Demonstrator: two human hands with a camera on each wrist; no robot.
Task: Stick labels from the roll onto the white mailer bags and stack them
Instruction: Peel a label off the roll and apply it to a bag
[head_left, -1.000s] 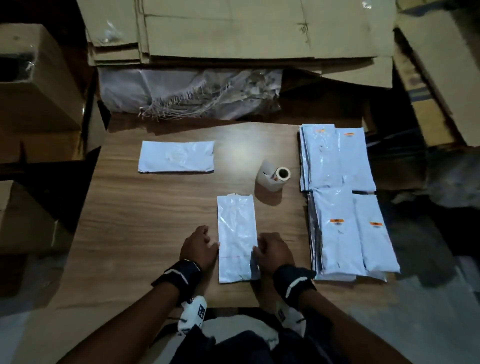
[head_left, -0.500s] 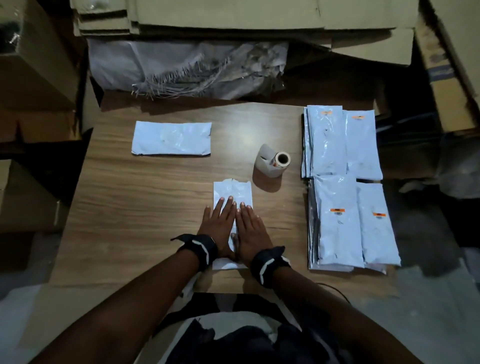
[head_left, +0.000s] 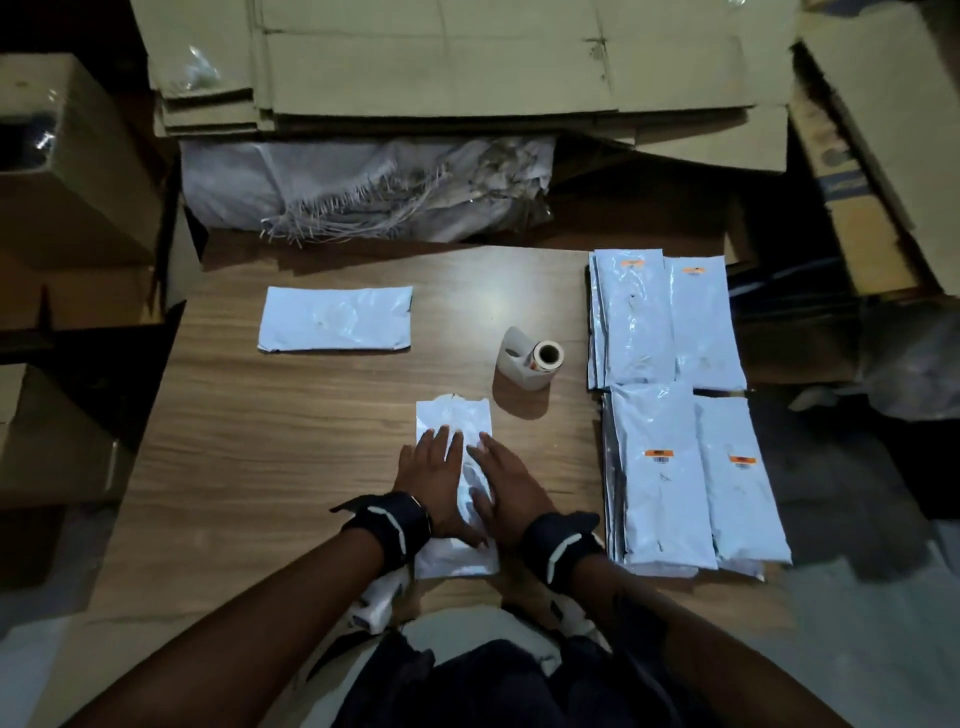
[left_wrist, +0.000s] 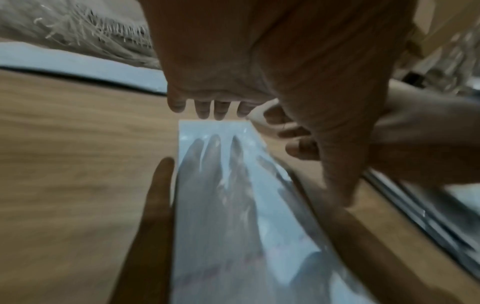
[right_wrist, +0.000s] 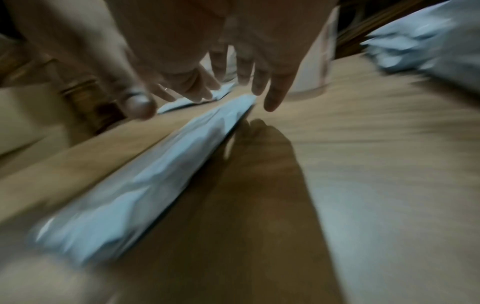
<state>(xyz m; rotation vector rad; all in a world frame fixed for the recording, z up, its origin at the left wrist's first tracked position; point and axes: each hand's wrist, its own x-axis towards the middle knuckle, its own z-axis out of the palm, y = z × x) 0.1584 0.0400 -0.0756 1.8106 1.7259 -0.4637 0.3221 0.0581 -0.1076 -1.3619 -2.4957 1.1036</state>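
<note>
Blurred right hand (right_wrist: 207, 51), fingers straight, over white mailer bag (right_wrist: 145, 185)

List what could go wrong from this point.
1. Both hands, left and right, lie flat on the mailer, whose far end looks crumpled; a label stuck over wrinkles might bubble or lift.
2. The roll lies on its side with its tail loose; a reach for it could nudge it into rolling.
3. The stacks at the right overhang the table edge; adding another bag carelessly might slide them off.
</note>
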